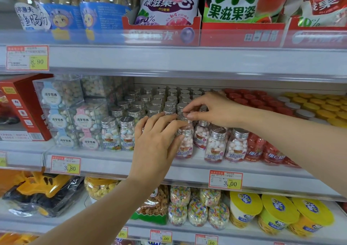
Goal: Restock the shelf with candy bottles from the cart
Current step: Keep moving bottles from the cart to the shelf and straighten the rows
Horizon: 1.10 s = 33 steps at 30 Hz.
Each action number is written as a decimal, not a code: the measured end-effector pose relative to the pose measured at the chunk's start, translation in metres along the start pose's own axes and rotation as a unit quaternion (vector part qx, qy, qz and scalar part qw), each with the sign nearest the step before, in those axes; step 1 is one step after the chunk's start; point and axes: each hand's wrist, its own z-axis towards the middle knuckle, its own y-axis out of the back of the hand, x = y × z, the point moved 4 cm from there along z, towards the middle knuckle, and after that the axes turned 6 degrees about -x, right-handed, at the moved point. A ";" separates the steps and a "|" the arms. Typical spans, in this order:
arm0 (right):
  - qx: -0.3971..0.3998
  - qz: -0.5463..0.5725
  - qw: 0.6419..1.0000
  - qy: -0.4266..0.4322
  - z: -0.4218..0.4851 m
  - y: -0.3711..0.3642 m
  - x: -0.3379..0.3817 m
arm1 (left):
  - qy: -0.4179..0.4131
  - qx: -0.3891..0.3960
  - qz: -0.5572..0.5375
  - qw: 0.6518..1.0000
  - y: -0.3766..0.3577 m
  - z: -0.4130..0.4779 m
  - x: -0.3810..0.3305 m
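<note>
Shop shelving is being filled at mid-frame, where above the middle shelf (120,160) a candy bottle (185,117) is being pinched by its cap in the grip of the right hand (212,109) while the left hand (156,139), grip flat and empty, is being rested on neighbouring bottles (185,147), best steadied so none is being toppled.

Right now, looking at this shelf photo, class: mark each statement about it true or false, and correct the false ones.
1. Both the left hand and the right hand touch silver-capped bottles. True.
2. The red-capped bottles stand left of the silver-capped ones. False: they stand to the right.
3. The price label by the left forearm reads 3.80. True.
4. The yellow toy digger lies on the top shelf. False: it lies on the shelf below the bottles.
</note>
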 end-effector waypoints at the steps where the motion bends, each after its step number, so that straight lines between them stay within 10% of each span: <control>1: -0.001 0.011 1.000 -0.006 -0.002 0.001 -0.001 | 0.001 0.000 -0.001 1.000 0.000 0.000 0.000; 12: -0.027 -0.201 0.979 -0.022 -0.015 0.018 0.003 | 0.009 0.000 0.004 1.000 -0.002 -0.001 0.000; 33: -0.023 -0.052 0.997 -0.043 0.003 -0.001 0.003 | 0.019 0.005 0.028 0.999 0.002 -0.001 0.004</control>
